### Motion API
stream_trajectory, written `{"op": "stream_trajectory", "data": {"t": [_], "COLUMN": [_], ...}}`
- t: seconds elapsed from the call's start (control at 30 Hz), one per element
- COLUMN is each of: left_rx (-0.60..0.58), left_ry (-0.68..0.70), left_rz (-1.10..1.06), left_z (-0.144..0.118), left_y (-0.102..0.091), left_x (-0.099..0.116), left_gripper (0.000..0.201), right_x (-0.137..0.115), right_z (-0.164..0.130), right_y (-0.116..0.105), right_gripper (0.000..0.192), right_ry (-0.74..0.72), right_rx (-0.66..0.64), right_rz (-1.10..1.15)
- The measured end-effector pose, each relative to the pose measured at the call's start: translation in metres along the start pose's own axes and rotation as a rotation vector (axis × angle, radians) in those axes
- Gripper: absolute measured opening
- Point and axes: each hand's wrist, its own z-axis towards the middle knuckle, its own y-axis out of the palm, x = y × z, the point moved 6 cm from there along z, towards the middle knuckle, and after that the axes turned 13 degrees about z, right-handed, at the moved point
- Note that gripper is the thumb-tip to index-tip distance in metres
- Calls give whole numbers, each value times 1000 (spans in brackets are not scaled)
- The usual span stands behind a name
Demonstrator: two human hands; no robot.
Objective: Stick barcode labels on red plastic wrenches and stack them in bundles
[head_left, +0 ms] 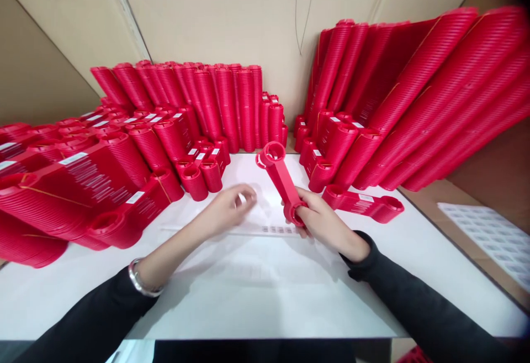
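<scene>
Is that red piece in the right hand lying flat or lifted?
Lifted: the right hand holds the red piece tilted, far ring above the table.

One head-worn camera looks forward and down from just above and behind the person's forearms, close over the white table (265,296). It faces the cardboard wall (232,20) well beyond the fingertips, with red stacks (232,103) spreading left and right of the fingers. The wide lens bends the edges; no second view shares the scene.
</scene>
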Motion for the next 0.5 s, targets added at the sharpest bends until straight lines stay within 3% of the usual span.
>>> {"op": "stream_trajectory", "data": {"t": [0.07,0.13,0.3,0.5], "left_rx": [-232,-322,-309,-237], "left_ry": [113,160,71,62], "left_rz": [255,407,588,531], "left_z": [-11,-21,-22,-20], "left_y": [17,24,21,16], "left_x": [6,7,0,7], "left_gripper": [20,22,16,16], "right_x": [2,8,25,36], "right_z": [-2,-5,-6,1], "right_y": [1,4,14,16], "right_gripper": [20,19,18,18], "right_ry": [13,30,23,58], "right_rx": [17,19,22,49], "right_rz": [-22,-72,-235,-410]}}
